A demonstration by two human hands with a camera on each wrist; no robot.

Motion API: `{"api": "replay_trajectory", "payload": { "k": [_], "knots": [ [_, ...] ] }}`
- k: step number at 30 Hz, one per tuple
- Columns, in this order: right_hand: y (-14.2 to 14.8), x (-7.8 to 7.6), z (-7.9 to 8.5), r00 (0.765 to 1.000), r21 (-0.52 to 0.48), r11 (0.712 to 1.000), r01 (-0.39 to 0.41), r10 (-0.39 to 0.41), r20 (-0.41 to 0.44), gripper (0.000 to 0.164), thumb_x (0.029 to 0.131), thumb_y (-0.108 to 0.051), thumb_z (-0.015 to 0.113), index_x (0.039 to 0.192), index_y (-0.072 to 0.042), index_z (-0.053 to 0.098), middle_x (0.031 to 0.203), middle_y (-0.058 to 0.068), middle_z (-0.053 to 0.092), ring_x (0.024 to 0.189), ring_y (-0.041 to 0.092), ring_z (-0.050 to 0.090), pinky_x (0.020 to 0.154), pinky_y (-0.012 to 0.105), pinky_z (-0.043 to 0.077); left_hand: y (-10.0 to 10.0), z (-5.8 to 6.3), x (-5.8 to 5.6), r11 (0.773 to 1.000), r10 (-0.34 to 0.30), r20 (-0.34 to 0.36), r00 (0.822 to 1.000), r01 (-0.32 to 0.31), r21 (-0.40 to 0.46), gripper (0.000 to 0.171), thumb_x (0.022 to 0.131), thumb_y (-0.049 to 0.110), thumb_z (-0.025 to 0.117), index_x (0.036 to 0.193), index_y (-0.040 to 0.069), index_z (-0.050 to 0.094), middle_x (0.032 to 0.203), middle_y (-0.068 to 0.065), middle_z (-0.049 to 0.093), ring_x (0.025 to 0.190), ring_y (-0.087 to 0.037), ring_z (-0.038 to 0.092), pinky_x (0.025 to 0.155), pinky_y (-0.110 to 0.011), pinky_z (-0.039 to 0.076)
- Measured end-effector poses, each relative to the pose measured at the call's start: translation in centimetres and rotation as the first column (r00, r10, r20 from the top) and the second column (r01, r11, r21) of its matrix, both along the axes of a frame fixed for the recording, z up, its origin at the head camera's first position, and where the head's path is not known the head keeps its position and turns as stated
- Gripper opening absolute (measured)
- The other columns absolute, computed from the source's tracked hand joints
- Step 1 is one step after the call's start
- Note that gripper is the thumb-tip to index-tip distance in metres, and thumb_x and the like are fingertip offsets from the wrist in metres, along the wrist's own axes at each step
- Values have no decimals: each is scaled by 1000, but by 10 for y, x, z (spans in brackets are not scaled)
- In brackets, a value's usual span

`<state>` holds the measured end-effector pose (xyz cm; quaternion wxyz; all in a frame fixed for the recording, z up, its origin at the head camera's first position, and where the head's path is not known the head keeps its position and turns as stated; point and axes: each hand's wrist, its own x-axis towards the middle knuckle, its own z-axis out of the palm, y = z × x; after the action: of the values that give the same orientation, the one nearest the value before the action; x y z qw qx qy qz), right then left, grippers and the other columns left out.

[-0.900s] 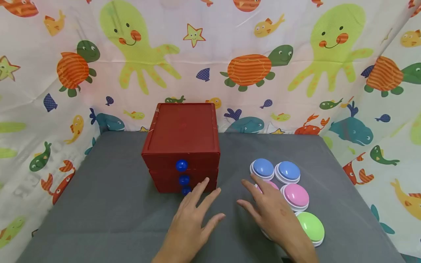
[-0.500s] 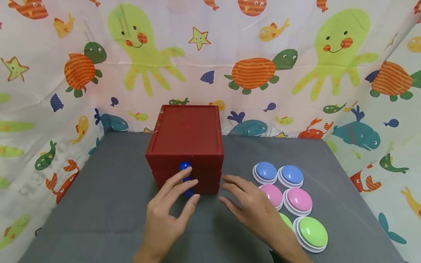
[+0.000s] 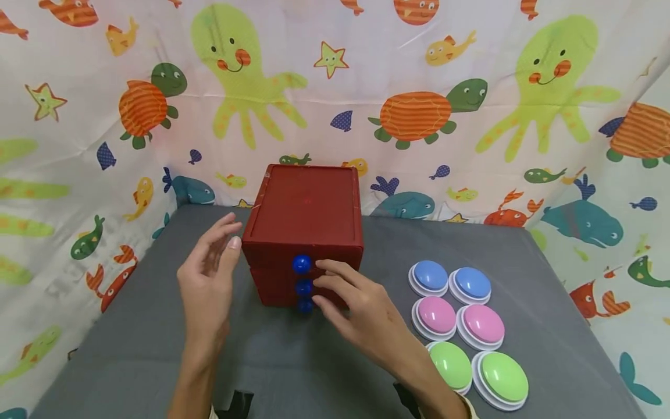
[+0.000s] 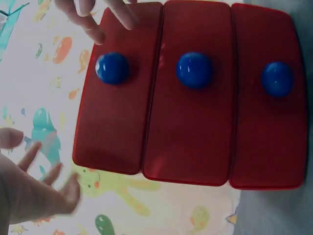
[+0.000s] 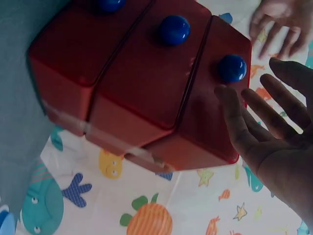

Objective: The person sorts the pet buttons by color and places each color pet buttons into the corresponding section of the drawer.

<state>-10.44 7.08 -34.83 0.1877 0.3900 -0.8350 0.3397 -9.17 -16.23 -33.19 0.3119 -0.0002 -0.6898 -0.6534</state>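
Note:
A dark red box (image 3: 309, 203) of three stacked drawers faces me, each front bearing a round blue knob (image 4: 194, 70). My right hand (image 3: 361, 308) is in front of the box's right side, fingers spread and slightly bent, pointing at the knobs. In the right wrist view its index fingertip is close beside the top drawer's knob (image 5: 232, 68); contact cannot be told. My left hand (image 3: 209, 279) is raised off the box's left front corner, fingers loosely bent and holding nothing. The left wrist view has this left hand (image 4: 39, 191) beside the box, apart from it.
To the right of the box stand domed push buttons on white bases in pairs: blue (image 3: 430, 275), pink (image 3: 437, 315) and green (image 3: 451, 365). Grey cloth (image 3: 157, 326) covers the table. A curtain (image 3: 335, 75) printed with sea animals hangs behind and at both sides.
My left hand has moved from in front of the knobs to the box's left. My right hand has moved left from over the buttons to the knobs. The drawers look unchanged.

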Motion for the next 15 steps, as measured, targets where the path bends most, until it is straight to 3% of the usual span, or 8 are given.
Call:
{"api": "replay_trajectory", "payload": {
  "k": [3, 8, 11, 15],
  "knots": [
    [-9, -3, 0, 1000, -22, 1000, -10, 10, 15, 28, 92, -15, 81, 119, -11, 74, 140, 6, 67, 119, 18, 73, 101, 32, 59, -7, 2, -12, 999, 13, 156, 988, -19, 41, 37, 106, 20, 60, 142, 13, 63, 148, -1, 60, 138, -13, 55, 118, -19, 44],
    [-18, -8, -3, 1000, -11, 1000, -4, 4, 9, 30, 93, -13, 79, 122, -9, 74, 141, 7, 66, 118, 18, 74, 100, 31, 59, -13, 1, -26, 996, -71, 316, 946, 48, 79, 47, 108, 32, 57, 153, 22, 52, 156, 1, 53, 141, -14, 47, 127, -46, 37],
    [-20, -9, -4, 1000, -13, 1000, 7, -7, 1, 33, 92, -11, 80, 124, -9, 73, 141, 7, 66, 118, 19, 74, 100, 32, 59, -12, -2, -31, 983, -168, 356, 919, 128, 133, 52, 109, 35, 54, 159, 22, 45, 162, 0, 46, 143, -16, 46, 128, -39, 38],
    [-19, -10, -4, 1000, -10, 1000, -8, 8, 7, 44, 91, -10, 81, 133, -9, 69, 145, 8, 63, 121, 21, 73, 100, 34, 59, -13, -4, -35, 948, -289, 341, 894, 219, 230, 56, 111, 31, 50, 163, 17, 37, 168, -4, 37, 146, -20, 46, 115, -19, 47]
  ]
}}
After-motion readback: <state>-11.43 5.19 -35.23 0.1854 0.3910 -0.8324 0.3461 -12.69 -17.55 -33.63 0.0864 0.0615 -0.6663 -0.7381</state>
